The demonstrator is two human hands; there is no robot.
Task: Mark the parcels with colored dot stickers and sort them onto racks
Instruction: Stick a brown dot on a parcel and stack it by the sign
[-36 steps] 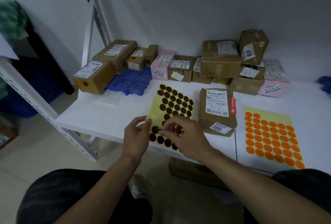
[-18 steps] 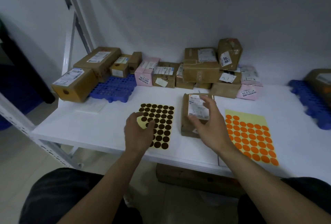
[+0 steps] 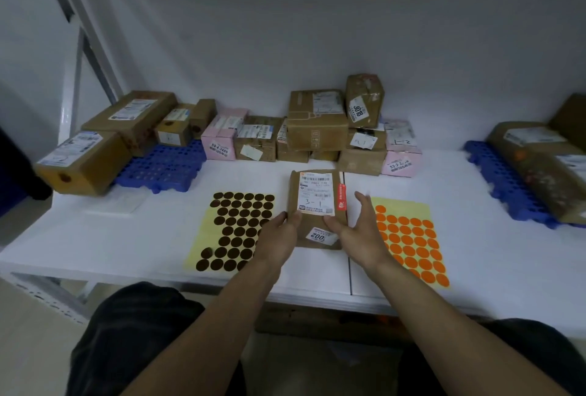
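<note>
Half a second ago the left hand (image 3: 279,237) was pressed on the yellow sheet of dark brown dot stickers (image 3: 236,230) and only the right hand (image 3: 355,232) had reached the brown cardboard parcel (image 3: 317,205). A second ago both hands were working a dot off that sheet. Now the sheet lies flat and untouched on the white surface (image 3: 152,237), and both hands are at the parcel. I judge the peeling step is over and the person is either pressing the dot down or taking the parcel up for sorting. No brown dot shows on the parcel's top face. One may sit under the right thumb, but that cannot be told.

The left hand grips the parcel's near left corner, its fingers curled over the edge. The right hand is spread fairly wide, thumb lying on the top face beside the small white label, fingers straight along the right side.

The parcel lies flat in the middle of the surface, closer to the near edge than to the stacked parcels (image 3: 317,124) along the far edge. It sits between the brown sheet and the yellow sheet of orange dot stickers (image 3: 412,240). Its long axis runs from near edge to far edge. The white shipping label faces up, its head toward the far edge, so it reads upright to the person.
</note>
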